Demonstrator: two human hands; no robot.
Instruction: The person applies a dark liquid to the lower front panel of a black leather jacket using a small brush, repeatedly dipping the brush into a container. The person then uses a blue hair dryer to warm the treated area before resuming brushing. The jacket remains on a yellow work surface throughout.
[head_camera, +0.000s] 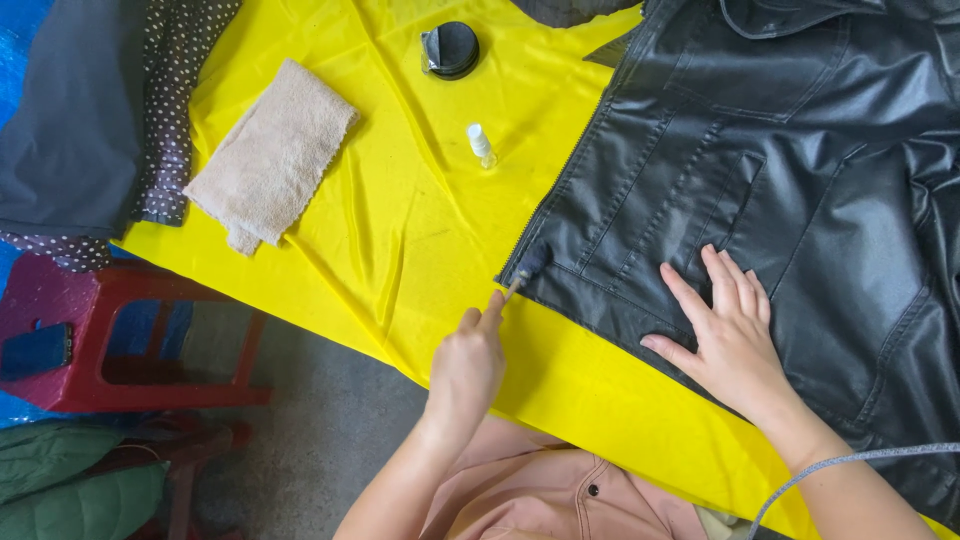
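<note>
Where yellow sheet (420, 230) covers table, red stool (120, 340) beside.

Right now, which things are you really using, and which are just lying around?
In use:
- small brush, in left hand
- black jacket, pressed flat by right hand
- yellow sheet underneath

Lying about:
- beige towel
- round black tin
- little bottle
- red stool
- dotted cloth

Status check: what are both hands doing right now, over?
Left hand grips small brush at jacket hem corner. Right hand flat on jacket. Nothing in the way.
</note>
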